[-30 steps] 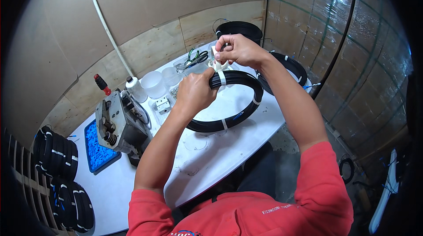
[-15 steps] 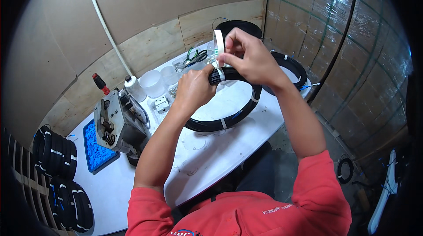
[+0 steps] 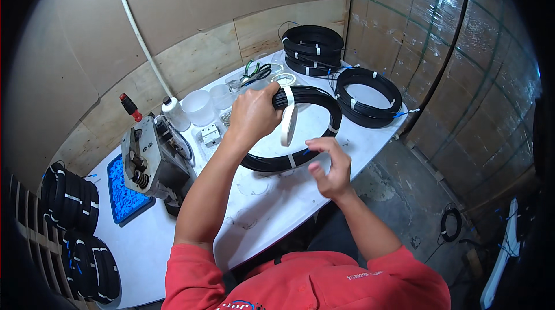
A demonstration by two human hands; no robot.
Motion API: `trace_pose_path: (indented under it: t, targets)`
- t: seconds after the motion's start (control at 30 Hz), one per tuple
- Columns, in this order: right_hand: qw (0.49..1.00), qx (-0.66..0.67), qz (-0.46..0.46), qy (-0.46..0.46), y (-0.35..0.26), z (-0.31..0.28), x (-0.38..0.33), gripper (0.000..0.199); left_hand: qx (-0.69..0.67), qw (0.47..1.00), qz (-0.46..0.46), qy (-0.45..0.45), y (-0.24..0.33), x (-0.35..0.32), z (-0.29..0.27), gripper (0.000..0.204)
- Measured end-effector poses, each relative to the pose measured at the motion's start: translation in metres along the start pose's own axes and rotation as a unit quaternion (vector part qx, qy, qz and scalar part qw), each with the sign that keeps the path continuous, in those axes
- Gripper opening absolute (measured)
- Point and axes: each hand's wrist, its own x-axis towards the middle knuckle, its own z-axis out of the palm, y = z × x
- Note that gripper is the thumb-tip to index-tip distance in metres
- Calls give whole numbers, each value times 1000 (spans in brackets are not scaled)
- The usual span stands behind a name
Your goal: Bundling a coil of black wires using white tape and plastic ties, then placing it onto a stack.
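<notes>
My red shirt (image 3: pixel 283 284), sleeves (image 3: pixel 193 266) ending near the elbow. Pale lettering (image 3: pixel 367 276) on my right chest, blue-edged emblem (image 3: pixel 243 305) on my left. Dark trousers (image 3: pixel 330 235). Left hand (image 3: pixel 252 112), right hand (image 3: pixel 333 170) bare.

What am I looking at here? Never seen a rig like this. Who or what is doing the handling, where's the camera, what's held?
No robot here: a person works with two bare hands. The pictures come from a wide fisheye camera on the person's head, looking down, so straight edges bend.

The left hand has its grip on a coil of black cable. A white tape roll hangs from the band around it. The right hand is open, near the coil's lower right.

On the white table are a grey metal machine, a tray of small blue pieces, a bottle, a translucent cup and, at the far end, stacked black coils.
</notes>
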Motion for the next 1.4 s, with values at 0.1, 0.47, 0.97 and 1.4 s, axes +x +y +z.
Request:
trace_pose_path:
  t: [0.1,0.47,0.97,1.4]
  targets:
    - [979,136,152,18,6,12,24,41,6,1000,6,10,2,-1,2,28]
    - [859,263,439,-27,-14,26,56,34,-2,999,21,30,-3,-2,6,41]
    - [844,280,458,15,-5,35,77,27,24,999,-6,-24,15,2,-3,34]
    - [868,242,431,45,-5,45,63,35,6,1000,-6,-20,10,3,1,34]
